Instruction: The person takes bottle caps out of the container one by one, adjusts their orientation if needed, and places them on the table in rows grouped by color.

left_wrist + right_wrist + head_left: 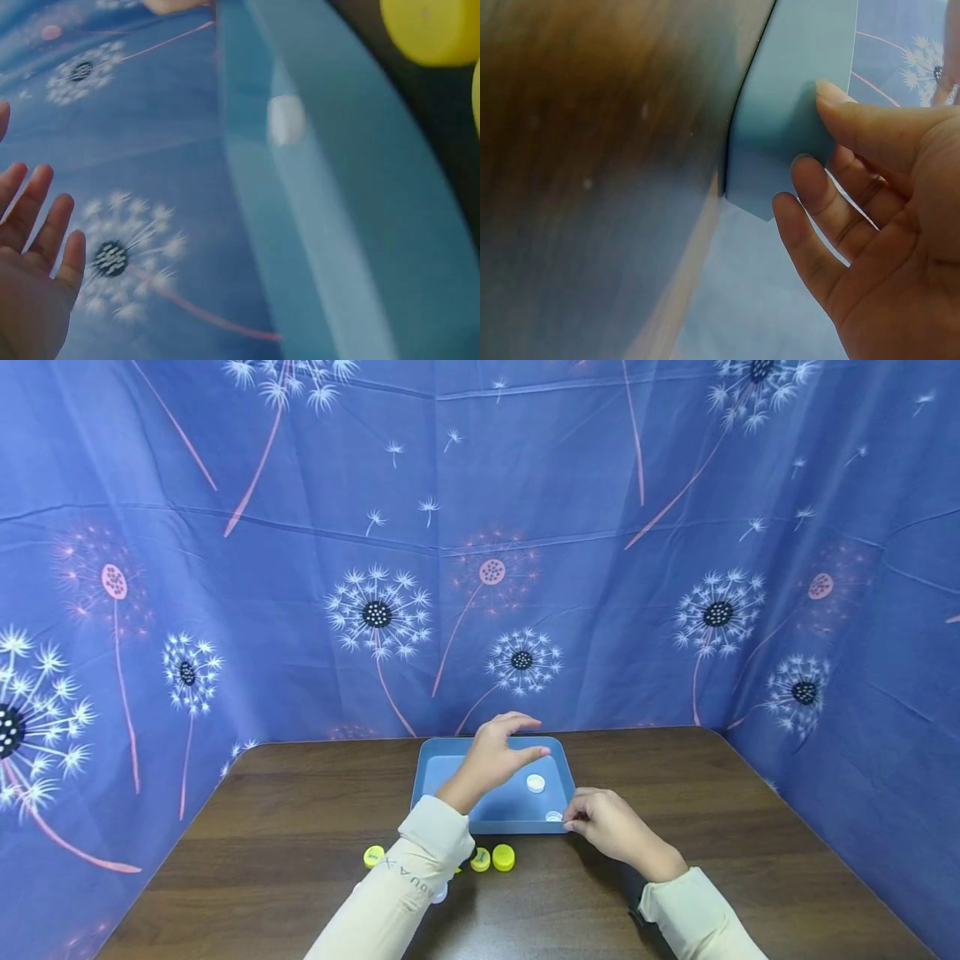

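Observation:
A shallow blue tray [491, 827] lies on the table, with one white cap [536, 783] on its floor and another white cap [553, 817] at the near right corner. Over the tray hovers my left hand [495, 756], thumb and fingers spread apart with nothing between them. In the left wrist view that hand [34, 277] shows extended fingers, away from the tray wall. My right hand [611, 827] grips the tray at its near right corner. The right wrist view has the thumb [870, 124] against the outer wall and the fingers bent around the corner.
In front of the tray are several yellow caps, among them one on the right [504, 857] and one on the left [373, 857]. A white piece [440, 893] is partly covered by the left sleeve [405, 877]. Behind the brown table [315, 793] hangs a blue dandelion-print cloth [450, 485].

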